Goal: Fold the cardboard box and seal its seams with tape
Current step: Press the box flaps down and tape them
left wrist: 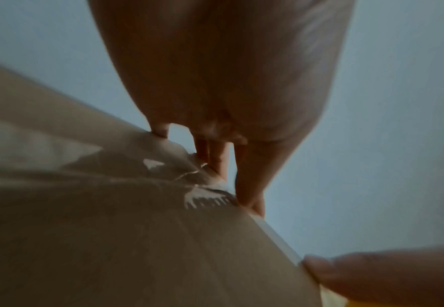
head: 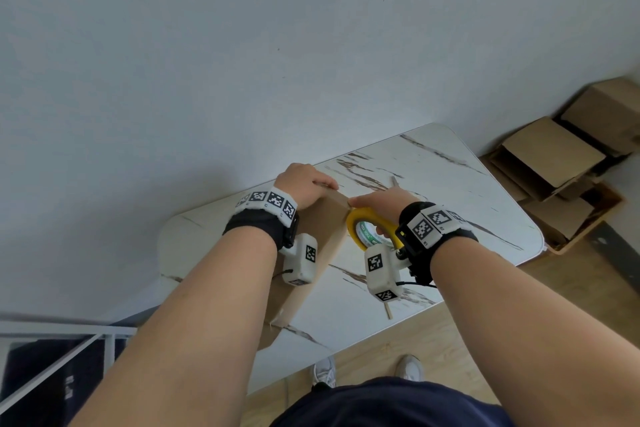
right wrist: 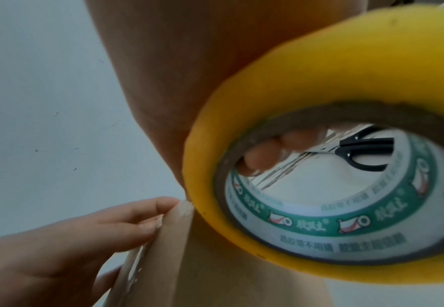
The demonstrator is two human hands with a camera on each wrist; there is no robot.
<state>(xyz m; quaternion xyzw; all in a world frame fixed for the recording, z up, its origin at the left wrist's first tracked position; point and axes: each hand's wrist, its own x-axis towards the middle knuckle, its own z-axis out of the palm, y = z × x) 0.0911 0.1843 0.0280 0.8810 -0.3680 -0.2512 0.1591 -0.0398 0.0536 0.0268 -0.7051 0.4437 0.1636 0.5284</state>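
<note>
Tabletop (head: 450, 184): box (head: 325, 218) between both hands.

plain pale wall (head: 242, 45), white marble-look table (head: 467, 204), light wood floor (head: 450, 340), cardboard boxes stacked in the corner (head: 554, 163)

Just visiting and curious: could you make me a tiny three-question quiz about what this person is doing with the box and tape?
1. True or false: the left hand holds the tape roll.
2. What lies on the table, seen through the roll's core?
A) scissors B) a knife C) a pen
3. Fill in: the right hand's fingers pass through the roll's ____.

Key: 1 false, it grips the cardboard box; 2 A, scissors; 3 core.
</note>
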